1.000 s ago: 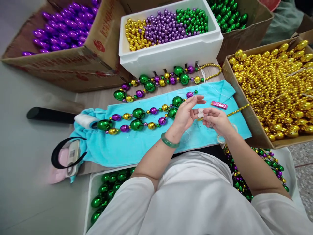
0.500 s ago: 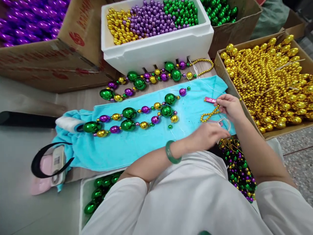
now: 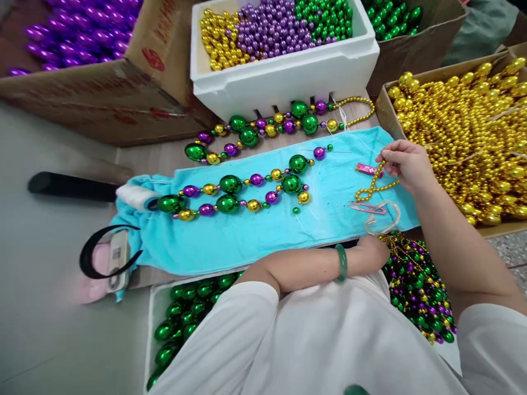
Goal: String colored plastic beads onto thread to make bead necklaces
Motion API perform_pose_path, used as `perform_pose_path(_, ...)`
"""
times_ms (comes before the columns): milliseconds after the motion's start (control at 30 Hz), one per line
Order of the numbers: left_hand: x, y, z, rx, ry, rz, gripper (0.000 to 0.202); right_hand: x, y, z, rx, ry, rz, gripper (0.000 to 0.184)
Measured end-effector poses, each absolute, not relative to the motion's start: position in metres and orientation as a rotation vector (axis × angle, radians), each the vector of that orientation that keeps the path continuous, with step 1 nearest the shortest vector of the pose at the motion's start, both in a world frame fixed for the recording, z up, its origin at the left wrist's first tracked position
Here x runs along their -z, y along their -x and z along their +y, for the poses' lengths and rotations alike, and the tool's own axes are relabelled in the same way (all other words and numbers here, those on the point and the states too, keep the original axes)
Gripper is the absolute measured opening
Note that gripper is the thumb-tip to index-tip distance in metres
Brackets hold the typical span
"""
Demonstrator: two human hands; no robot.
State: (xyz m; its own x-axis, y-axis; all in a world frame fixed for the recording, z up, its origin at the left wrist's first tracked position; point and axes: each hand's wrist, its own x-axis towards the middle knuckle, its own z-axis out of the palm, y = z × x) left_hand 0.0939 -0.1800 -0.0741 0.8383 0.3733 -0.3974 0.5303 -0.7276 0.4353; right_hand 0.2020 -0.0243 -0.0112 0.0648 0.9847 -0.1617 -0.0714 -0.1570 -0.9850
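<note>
My right hand [image 3: 405,164] pinches the end of a short gold bead strand [image 3: 374,189] over the right end of a turquoise towel [image 3: 263,241]. Wearing a green bangle, my left hand [image 3: 373,253] reaches past the towel's near edge beside a pile of mixed bead necklaces [image 3: 415,291]; its fingers are hidden. Pink thread snips [image 3: 373,207], a whitish loop [image 3: 389,219] and a small magenta packet [image 3: 368,169] lie near the strand. In a long loop on the towel lie green, purple and gold beads [image 3: 228,204]. A needle [image 3: 341,151] is by a purple bead [image 3: 319,153].
A finished-looking bead necklace [image 3: 248,136] lies behind the towel. Beyond stands a white foam box [image 3: 284,77] of small beads. Cartons hold purple beads [image 3: 82,38] and gold strands [image 3: 457,137]. A thread spool [image 3: 134,196] sits left; green beads [image 3: 175,310] are in a near box.
My left hand has moved from above the towel's near edge down beside the necklace pile. My right hand has lifted the gold strand's end slightly. The view has shifted.
</note>
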Motion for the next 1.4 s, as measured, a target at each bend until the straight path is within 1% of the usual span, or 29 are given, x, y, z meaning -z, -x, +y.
perform_pose_path(67, 0.058, -0.082, -0.180, 0.368, -2.459, 0.542, 0.019, 0.013, -0.201, -0.023, -1.284, 1.327, -1.005, 0.011)
perform_pose_path(100, 0.049, -0.075, -0.178, 0.301, -2.453, 0.474, 0.019, 0.015, -0.201, -0.024, -1.270, 1.344, -0.993, 0.010)
perform_pose_path(167, 0.034, -0.058, -0.168, 0.131, -2.462, 0.453, 0.027, 0.018, -0.201, -0.026, -1.217, 1.380, -0.986, 0.009)
perform_pose_path(200, 0.028, -0.048, -0.158, 0.060, -2.478, 0.523, 0.032, 0.019, -0.202, -0.027, -1.183, 1.389, -0.993, 0.009)
perform_pose_path(300, 0.021, -0.013, -0.105, 0.003, -2.515, 1.030, 0.037, 0.024, -0.201, -0.034, -1.105, 1.366, -1.006, 0.008)
perform_pose_path(367, 0.023, 0.008, -0.061, -0.080, -2.486, 1.477, 0.033, 0.027, -0.198, -0.039, -1.110, 1.330, -0.978, 0.009)
perform_pose_path(467, 0.030, 0.023, -0.009, -0.104, -2.499, 1.698, 0.030, 0.034, -0.186, -0.049, -1.160, 1.288, -0.906, 0.010)
perform_pose_path(600, 0.039, 0.013, 0.020, 0.010, -2.505, 1.678, 0.032, 0.044, -0.167, -0.062, -1.242, 1.258, -0.796, 0.010)
perform_pose_path(767, 0.045, -0.003, 0.030, 0.106, -2.330, 1.766, 0.034, 0.049, -0.153, -0.070, -1.332, 1.227, -0.705, 0.010)
perform_pose_path(833, 0.043, -0.002, 0.030, -0.012, -2.281, 1.775, 0.032, 0.049, -0.150, -0.071, -1.354, 1.218, -0.673, 0.010)
perform_pose_path(900, 0.037, 0.001, 0.024, -0.270, -2.166, 1.707, 0.025, 0.047, -0.145, -0.072, -1.358, 1.207, -0.639, 0.011)
perform_pose_path(967, 0.028, 0.006, 0.013, -0.536, -1.862, 1.536, 0.019, 0.043, -0.140, -0.074, -1.371, 1.185, -0.605, 0.012)
perform_pose_path(1033, 0.019, 0.011, -0.003, -0.683, -1.450, 1.305, 0.020, 0.038, -0.133, -0.075, -1.408, 1.154, -0.571, 0.013)
perform_pose_path(1100, 0.012, 0.014, -0.020, -0.748, -1.113, 1.119, 0.024, 0.034, -0.126, -0.077, -1.464, 1.122, -0.537, 0.014)
perform_pose_path(1167, 0.010, 0.017, -0.032, -0.794, -0.920, 1.029, 0.026, 0.033, -0.121, -0.078, -1.518, 1.101, -0.512, 0.014)
perform_pose_path(1267, 0.011, 0.019, -0.039, -0.843, -0.810, 1.018, 0.026, 0.034, -0.117, -0.080, -1.566, 1.096, -0.499, 0.013)
perform_pose_path(1400, 0.013, 0.018, -0.039, -0.855, -0.813, 1.052, 0.025, 0.038, -0.113, -0.081, -1.575, 1.139, -0.523, 0.012)
